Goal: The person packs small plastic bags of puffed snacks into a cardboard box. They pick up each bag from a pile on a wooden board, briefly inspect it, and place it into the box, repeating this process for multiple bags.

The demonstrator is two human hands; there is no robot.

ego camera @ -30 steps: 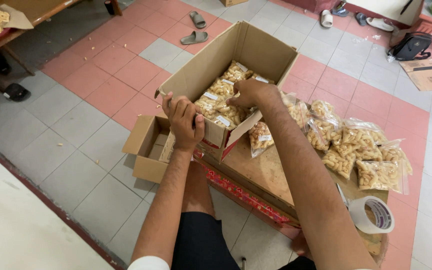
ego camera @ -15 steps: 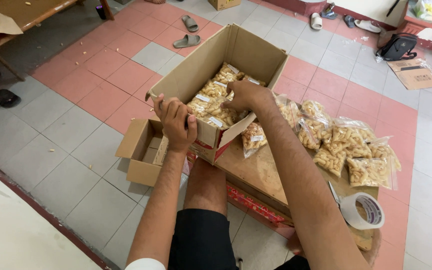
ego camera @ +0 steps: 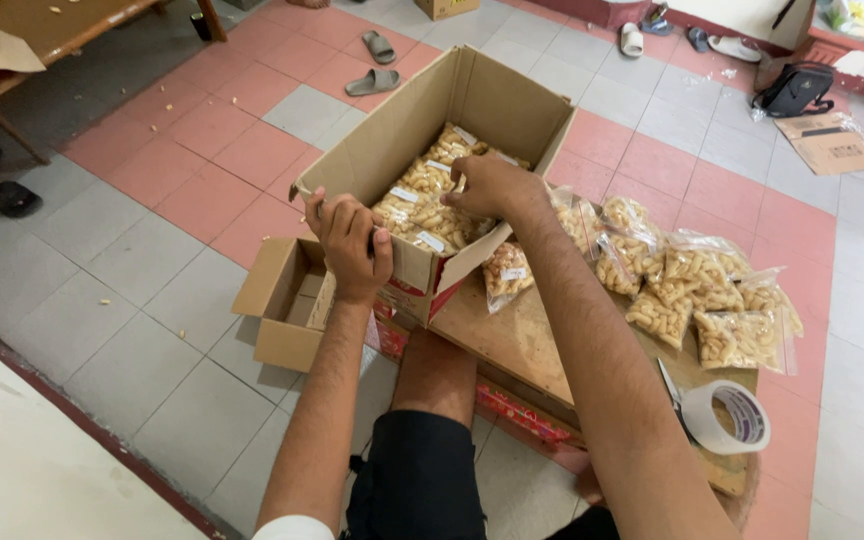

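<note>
Snack packets, clear bags of pale fried crisps with small white labels, lie packed inside the open cardboard box, which rests tilted on a low wooden board before our knees. Our right hand reaches into the box, fingers curled down over the top layer; whether they pinch a packet we cannot tell. Our left hand clamps the near wall, fingers folded over its rim. To seat the layer well, we judge it best to keep this wall braced and press the bags flat without crushing them. More loose packets wait on the board to the right, a roll of tape nearer us, and a smaller empty carton on the tiled floor at left.
</note>
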